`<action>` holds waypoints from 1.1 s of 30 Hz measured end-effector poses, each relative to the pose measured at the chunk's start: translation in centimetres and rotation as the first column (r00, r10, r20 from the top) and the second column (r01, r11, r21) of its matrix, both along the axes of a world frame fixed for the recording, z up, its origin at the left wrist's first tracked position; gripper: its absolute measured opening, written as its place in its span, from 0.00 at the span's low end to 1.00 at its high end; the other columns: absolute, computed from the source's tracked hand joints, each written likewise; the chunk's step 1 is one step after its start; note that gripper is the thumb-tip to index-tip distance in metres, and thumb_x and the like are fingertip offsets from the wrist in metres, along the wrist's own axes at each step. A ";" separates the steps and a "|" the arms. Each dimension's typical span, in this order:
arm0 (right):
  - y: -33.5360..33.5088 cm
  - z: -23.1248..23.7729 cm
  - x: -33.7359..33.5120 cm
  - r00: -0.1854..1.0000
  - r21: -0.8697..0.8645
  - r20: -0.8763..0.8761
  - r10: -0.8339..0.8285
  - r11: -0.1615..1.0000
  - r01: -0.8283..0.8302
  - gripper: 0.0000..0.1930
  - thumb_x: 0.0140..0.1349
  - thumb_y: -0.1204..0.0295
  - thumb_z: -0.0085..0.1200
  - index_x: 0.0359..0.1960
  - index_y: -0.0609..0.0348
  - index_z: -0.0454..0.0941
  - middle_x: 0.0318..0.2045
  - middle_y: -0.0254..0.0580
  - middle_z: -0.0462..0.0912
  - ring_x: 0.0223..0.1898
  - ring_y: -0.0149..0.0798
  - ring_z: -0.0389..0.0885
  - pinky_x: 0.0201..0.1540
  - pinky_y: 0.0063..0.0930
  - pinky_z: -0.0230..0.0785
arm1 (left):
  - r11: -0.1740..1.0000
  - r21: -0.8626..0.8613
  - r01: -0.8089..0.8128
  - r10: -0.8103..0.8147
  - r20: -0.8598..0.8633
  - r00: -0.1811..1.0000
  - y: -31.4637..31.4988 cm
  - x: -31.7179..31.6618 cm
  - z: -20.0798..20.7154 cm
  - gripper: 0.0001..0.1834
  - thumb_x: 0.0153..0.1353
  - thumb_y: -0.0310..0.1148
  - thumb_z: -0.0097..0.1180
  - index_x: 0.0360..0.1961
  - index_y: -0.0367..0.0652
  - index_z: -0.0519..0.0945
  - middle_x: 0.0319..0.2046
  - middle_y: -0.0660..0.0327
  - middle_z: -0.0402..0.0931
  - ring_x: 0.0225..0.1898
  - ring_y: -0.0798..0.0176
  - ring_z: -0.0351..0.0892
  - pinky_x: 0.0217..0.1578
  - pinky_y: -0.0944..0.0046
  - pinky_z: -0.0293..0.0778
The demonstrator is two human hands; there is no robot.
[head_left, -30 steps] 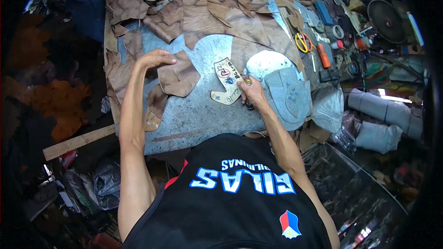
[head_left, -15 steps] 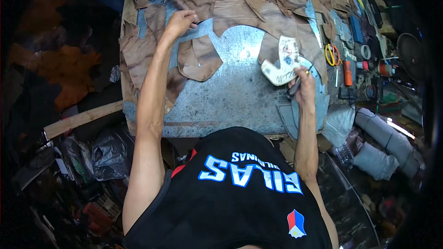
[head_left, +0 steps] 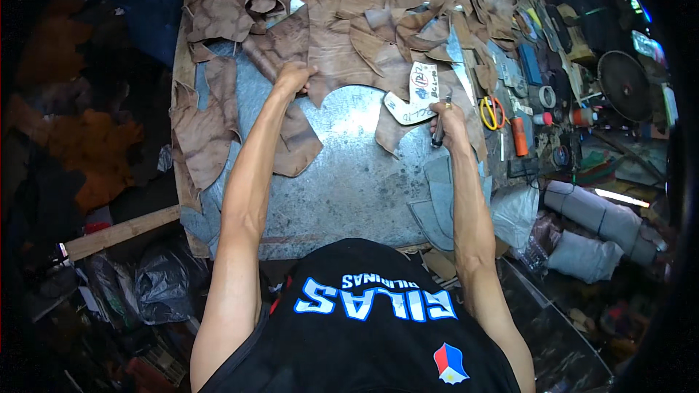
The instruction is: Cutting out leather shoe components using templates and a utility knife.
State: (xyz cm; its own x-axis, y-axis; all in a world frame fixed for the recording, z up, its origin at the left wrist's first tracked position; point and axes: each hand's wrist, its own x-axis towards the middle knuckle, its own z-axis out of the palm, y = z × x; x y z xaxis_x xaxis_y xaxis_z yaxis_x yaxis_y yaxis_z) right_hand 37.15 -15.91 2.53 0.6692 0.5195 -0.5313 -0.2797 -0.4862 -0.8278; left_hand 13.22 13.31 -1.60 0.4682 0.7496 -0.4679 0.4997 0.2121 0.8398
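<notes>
My left hand [head_left: 295,78] is closed at the edge of a large brown leather sheet [head_left: 331,51], fingers pinched on its border. In my right hand [head_left: 451,124] are a white, V-shaped pattern template [head_left: 421,87] with handwriting and a slim, dark-handled pointed tool [head_left: 437,135]. The template lies over the right part of the leather, its marked face up; whether it rests flat I cannot tell. Below my left wrist is a cut leather piece [head_left: 300,147], partly covered by my forearm. A grey metal work surface [head_left: 349,182] shows between my hands.
Leather scraps [head_left: 422,22] are heaped across the far side. Yellow-and-orange-handled scissors [head_left: 492,113], an orange cylinder [head_left: 519,137] and a tape roll [head_left: 547,96] lie at the right. Grey sheet pieces [head_left: 429,215] sit near the front right edge. A wooden beam [head_left: 120,233] juts out left.
My left hand has come down onto the leather's edge. My right hand has turned the template, bringing its lettered face into view over the leather. The whole view has shifted slightly.
</notes>
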 end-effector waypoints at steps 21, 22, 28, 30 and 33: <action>-19.9 9.3 -6.6 0.930 0.170 -0.348 -0.115 0.968 0.184 0.09 0.60 0.75 0.56 0.40 0.55 0.70 0.25 0.35 0.76 0.13 0.27 0.68 0.17 0.24 0.66 | 0.689 -0.497 0.528 -0.586 0.048 0.809 -16.8 -12.7 5.2 0.19 0.66 0.41 0.57 0.20 0.44 0.72 0.14 0.72 0.67 0.14 0.77 0.65 0.16 0.71 0.62; -21.1 9.1 -7.2 0.928 0.158 -0.351 -0.121 0.970 0.186 0.09 0.60 0.75 0.56 0.40 0.55 0.70 0.25 0.35 0.76 0.13 0.27 0.68 0.17 0.24 0.66 | 0.707 -0.495 0.504 -0.597 -0.036 0.802 -17.4 -13.1 5.2 0.20 0.66 0.42 0.57 0.20 0.43 0.73 0.14 0.71 0.66 0.14 0.77 0.65 0.15 0.71 0.62; -23.8 6.2 -10.2 0.952 -0.129 -0.176 -0.250 0.965 0.229 0.08 0.61 0.71 0.58 0.37 0.56 0.71 0.23 0.33 0.75 0.13 0.26 0.69 0.15 0.22 0.65 | 0.793 -0.404 0.456 -0.565 -0.211 0.797 -18.9 -13.7 4.4 0.23 0.64 0.45 0.57 0.17 0.40 0.75 0.12 0.68 0.69 0.12 0.73 0.68 0.15 0.68 0.64; -24.0 5.8 -10.5 0.958 -0.132 -0.149 -0.243 0.966 0.224 0.08 0.61 0.72 0.58 0.37 0.56 0.70 0.22 0.33 0.76 0.13 0.26 0.69 0.16 0.21 0.64 | 0.815 -0.341 0.468 -0.562 -0.271 0.781 -19.2 -13.9 4.1 0.24 0.64 0.45 0.57 0.17 0.39 0.75 0.11 0.66 0.70 0.12 0.72 0.69 0.15 0.66 0.64; -24.0 5.7 -10.7 0.957 -0.113 -0.119 -0.265 0.961 0.252 0.09 0.62 0.71 0.58 0.38 0.59 0.71 0.21 0.33 0.75 0.14 0.26 0.69 0.16 0.21 0.64 | 0.850 -0.282 0.446 -0.520 -0.308 0.797 -19.6 -14.4 4.0 0.24 0.63 0.46 0.57 0.16 0.39 0.75 0.09 0.65 0.69 0.12 0.71 0.69 0.15 0.64 0.64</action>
State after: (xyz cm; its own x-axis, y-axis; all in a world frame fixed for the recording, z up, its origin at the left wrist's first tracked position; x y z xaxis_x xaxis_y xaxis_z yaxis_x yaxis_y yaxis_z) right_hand 26.42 -39.95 8.23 0.6946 0.2807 -0.6624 -0.5096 -0.4580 -0.7284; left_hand -1.14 -6.25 2.41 0.5163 0.3525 -0.7805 0.8353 -0.0062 0.5498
